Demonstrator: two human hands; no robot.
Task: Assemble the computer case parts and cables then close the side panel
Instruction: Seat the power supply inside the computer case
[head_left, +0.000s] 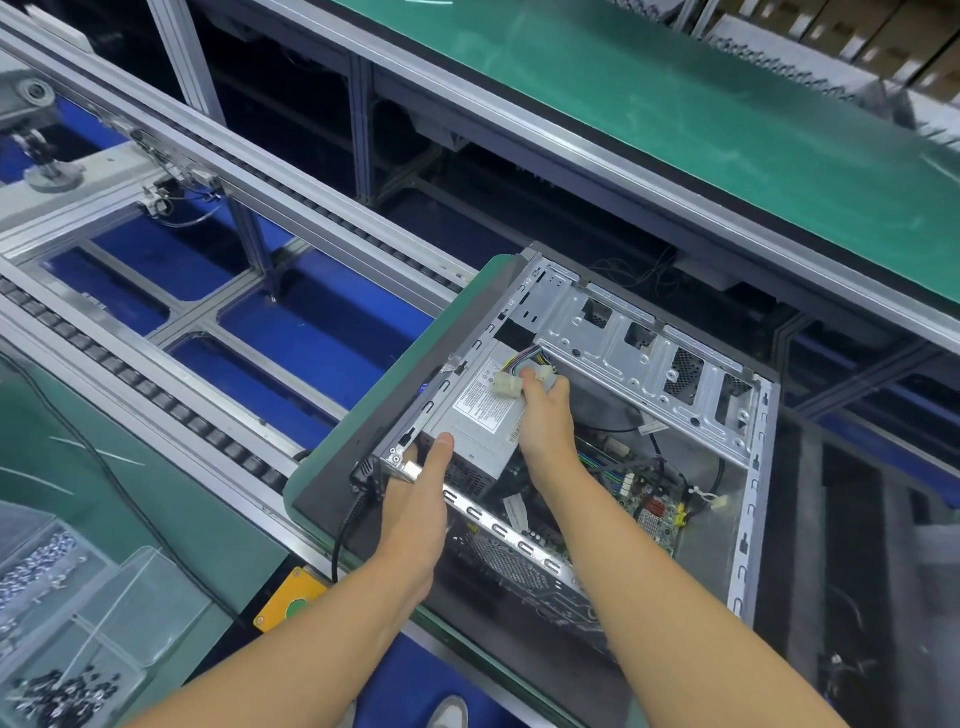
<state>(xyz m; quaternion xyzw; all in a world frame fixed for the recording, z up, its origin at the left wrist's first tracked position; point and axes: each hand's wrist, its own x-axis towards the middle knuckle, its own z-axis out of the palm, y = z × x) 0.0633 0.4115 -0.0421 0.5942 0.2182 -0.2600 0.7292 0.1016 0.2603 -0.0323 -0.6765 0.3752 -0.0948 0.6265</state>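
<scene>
Looking down into the computer case (649, 358), laid on its side on a green-edged pallet (395, 374) beside the conveyor rails (156, 395), open face up. Gripping the near-left corner of the frame with the left hand (415, 499), thumb flat on top of the power supply (478, 410), fingers tucked under the rail. Clutching a bundle of coloured wires (535, 358) in the right hand (545, 415), white plugs (506, 385) poking out above the knuckles, right over the far end of the power supply. Already seated in the case, by the look of it: power supply in the left corner, circuit board (652, 501) down on the floor with a few black leads trailing across. Not plugged in yet, those white plugs, clear of any socket. No side panel on the case, and none anywhere in view. Judging from that: somewhere around the middle of the job, big parts in, wiring underway, routing and connecting to come, then the panel to fit and close. Off to the near left, clear bins of screws (104, 613), untouched.
</scene>
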